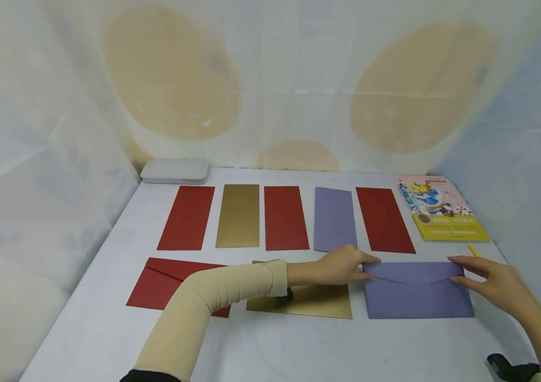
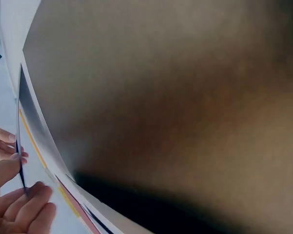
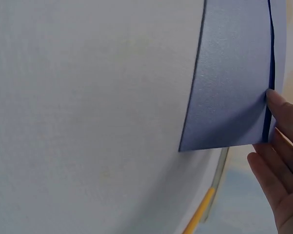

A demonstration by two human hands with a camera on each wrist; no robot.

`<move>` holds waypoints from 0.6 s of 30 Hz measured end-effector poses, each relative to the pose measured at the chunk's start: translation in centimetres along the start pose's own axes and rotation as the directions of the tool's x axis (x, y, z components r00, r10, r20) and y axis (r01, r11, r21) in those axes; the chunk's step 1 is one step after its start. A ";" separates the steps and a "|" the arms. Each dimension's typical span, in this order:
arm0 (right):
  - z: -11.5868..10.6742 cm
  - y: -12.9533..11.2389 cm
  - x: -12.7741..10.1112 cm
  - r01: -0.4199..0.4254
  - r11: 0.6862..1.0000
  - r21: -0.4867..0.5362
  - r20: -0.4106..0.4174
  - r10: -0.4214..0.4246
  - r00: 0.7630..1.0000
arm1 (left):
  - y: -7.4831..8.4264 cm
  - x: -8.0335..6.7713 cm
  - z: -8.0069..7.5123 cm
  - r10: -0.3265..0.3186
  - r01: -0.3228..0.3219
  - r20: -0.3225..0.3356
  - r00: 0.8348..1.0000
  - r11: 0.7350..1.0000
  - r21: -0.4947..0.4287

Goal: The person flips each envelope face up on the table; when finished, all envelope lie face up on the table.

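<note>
My left hand [image 1: 339, 265] and right hand [image 1: 495, 284] pinched the lavender, rectangular paper envelope [image 1: 418, 300] at the tabletop's [image 1: 299, 350] four o'clock; I was apparently positioning it, which next called for squaring it, then letting go.

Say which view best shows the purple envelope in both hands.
Head view: nearly the whole purple envelope shows, flap included. The left wrist view sees it thin, edge-on; the right wrist view shows one end, cropped at the top.
</note>
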State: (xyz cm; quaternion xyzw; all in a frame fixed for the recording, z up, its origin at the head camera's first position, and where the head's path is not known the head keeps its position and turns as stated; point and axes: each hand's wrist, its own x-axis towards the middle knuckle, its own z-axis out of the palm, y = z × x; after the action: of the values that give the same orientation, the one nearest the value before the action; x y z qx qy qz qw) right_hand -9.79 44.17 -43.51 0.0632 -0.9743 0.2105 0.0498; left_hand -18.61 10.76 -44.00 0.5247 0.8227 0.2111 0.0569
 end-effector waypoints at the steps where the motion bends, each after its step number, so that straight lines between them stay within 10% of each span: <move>1: 0.1 0.0 0.1 0.008 1.000 -0.010 0.005 -0.007 1.000 | -0.1 0.1 0.2 0.000 0.000 0.009 1.000 1.000 0.006; 18: 0.9 0.1 0.2 0.000 0.999 -0.051 0.140 0.007 0.990 | -1.4 0.8 1.6 -0.012 0.007 0.082 0.997 0.998 0.058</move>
State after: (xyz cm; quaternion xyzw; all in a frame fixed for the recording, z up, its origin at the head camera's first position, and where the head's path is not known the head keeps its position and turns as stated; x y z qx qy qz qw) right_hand -10.07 43.87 -44.40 0.0749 -0.9805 0.1810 -0.0173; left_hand -19.65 11.41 -45.90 0.5305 0.8279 0.1652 0.0765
